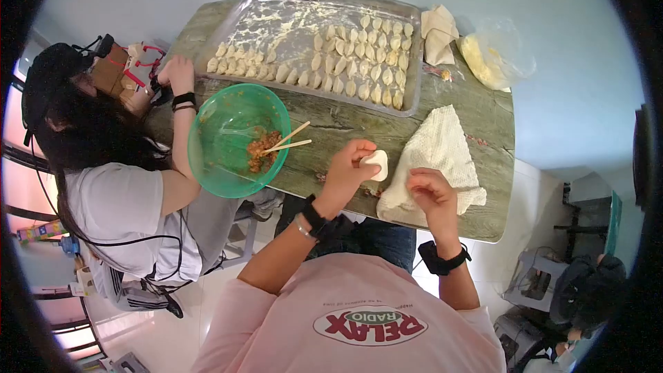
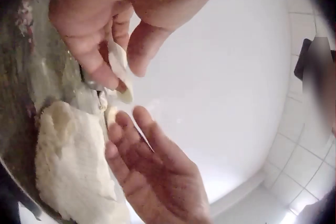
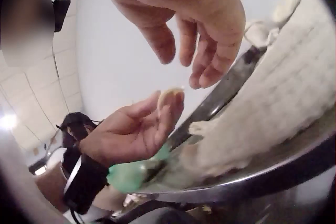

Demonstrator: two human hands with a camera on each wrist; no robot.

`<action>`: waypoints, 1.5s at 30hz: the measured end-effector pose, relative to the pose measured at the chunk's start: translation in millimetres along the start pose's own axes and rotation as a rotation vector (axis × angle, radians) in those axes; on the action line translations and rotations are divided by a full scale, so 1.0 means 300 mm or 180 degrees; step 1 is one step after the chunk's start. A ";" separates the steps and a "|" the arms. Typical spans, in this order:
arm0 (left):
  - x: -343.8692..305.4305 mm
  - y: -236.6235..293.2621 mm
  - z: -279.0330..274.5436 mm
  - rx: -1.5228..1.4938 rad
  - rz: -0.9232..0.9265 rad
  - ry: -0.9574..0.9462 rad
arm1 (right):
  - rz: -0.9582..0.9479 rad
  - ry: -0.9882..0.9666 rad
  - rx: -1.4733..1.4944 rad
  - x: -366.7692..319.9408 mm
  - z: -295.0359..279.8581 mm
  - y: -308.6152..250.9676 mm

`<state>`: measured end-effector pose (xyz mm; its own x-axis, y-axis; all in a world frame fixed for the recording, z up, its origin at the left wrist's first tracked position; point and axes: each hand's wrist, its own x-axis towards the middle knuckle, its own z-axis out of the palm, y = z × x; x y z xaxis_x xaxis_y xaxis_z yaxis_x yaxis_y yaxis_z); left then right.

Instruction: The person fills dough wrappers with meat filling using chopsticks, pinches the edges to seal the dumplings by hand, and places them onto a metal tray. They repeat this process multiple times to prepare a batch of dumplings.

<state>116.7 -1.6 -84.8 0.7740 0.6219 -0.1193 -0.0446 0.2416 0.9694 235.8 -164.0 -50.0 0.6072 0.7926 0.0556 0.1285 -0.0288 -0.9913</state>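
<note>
My left hand (image 1: 349, 171) pinches a round white dumpling wrapper (image 1: 376, 164) between thumb and fingers, above the near edge of the table. From the side, in the left wrist view, the wrapper (image 2: 120, 65) looks thin and slightly bent. Just right of it, my right hand (image 1: 435, 197) hovers by a cream cloth (image 1: 438, 145) with loosely curved fingers. Nothing shows between those fingers in the right wrist view, where the right hand (image 3: 194, 24) is above the left hand (image 3: 134, 134). Left of my hands, a green bowl (image 1: 214, 114) contains reddish-brown filling (image 1: 261, 152) and a pair of chopsticks (image 1: 293, 139).
A floured metal tray (image 1: 283, 27) bearing rows of dumplings (image 1: 376, 55) spans the table's far side. A plastic bag with yellowish contents (image 1: 490, 59) and a folded beige cloth (image 1: 439, 33) lie at the back right. Another person (image 1: 124, 186) sits at the left, one arm beside the bowl.
</note>
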 end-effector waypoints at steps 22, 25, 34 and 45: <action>-0.214 0.167 -0.097 -0.2567 -0.0886 -0.0353 | -0.0528 -0.0817 -0.0374 0.082 0.263 -0.157; -0.254 0.182 -0.152 -0.2440 -0.0817 -0.0089 | -0.0354 -0.0857 -0.0306 0.120 0.292 -0.163; -0.413 0.195 -0.258 -0.1947 -0.0385 0.1069 | 0.0907 -0.1524 0.1241 0.313 0.498 -0.127; -0.440 0.180 -0.280 -0.2168 -0.0365 0.1131 | -0.1509 -0.1609 -0.0299 0.357 0.575 -0.150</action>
<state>-40.8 -8.1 -34.5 0.5533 0.7391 -0.3841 -0.4440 0.6519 0.6148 159.6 27.1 -20.0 0.0326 0.9182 0.3948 0.3706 0.3558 -0.8580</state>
